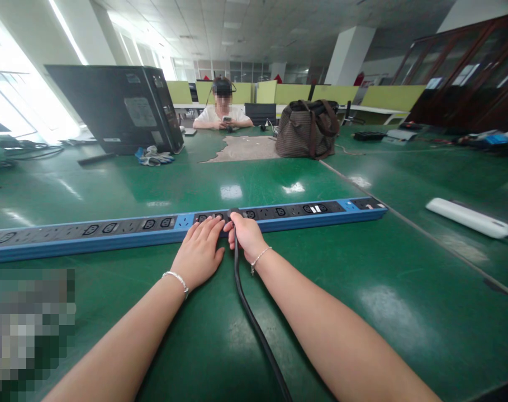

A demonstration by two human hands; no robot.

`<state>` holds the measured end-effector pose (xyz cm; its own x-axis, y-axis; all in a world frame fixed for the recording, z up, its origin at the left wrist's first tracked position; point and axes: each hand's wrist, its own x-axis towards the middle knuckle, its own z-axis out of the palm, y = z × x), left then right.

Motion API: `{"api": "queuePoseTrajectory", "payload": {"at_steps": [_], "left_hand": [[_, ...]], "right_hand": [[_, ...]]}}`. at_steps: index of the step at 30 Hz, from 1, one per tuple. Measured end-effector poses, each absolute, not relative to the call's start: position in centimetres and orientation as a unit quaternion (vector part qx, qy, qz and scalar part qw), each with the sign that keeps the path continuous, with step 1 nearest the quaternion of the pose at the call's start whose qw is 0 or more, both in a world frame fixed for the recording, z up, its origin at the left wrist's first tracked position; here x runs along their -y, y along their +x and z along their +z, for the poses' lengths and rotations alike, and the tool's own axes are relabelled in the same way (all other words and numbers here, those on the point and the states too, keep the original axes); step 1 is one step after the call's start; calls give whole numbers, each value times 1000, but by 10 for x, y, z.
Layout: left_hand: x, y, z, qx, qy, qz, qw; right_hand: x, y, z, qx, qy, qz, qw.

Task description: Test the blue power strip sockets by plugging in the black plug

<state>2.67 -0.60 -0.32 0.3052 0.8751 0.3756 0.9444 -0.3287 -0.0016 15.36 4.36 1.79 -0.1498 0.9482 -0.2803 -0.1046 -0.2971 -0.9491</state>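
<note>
A long blue power strip point(279, 221) with black sockets lies across the green table. My left hand point(201, 245) rests flat on it near the middle, fingers stretched over its front edge and top. Just to the right, my right hand point(246, 234) is closed around a black plug point(234, 213) at the strip's sockets. Whether the plug's prongs sit in a socket is hidden. A thick black power cord point(248, 304) runs from the plug down between my forearms toward the near edge of the view.
A black computer case point(111, 106) stands at the back left, with work gloves point(153, 157) beside it. A brown bag point(308, 128) sits beyond the strip. At the right lies a white power strip-like bar point(467, 216). A person point(223, 109) sits across the table holding a phone.
</note>
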Motion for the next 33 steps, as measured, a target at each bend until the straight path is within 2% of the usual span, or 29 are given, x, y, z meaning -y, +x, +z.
{"api": "queuePoseTrajectory", "payload": {"at_steps": [18,30,33], "left_hand": [[5,25,-6,565,-802,-165,100],[5,26,-6,564,-800,-178,96],[4,26,-6,564,-800,-181,94]], "right_hand": [[-42,149,9,401,-476,610,490],[-45,152,5,417,-470,614,479],[-47,155,2,477,-485,564,468]]}}
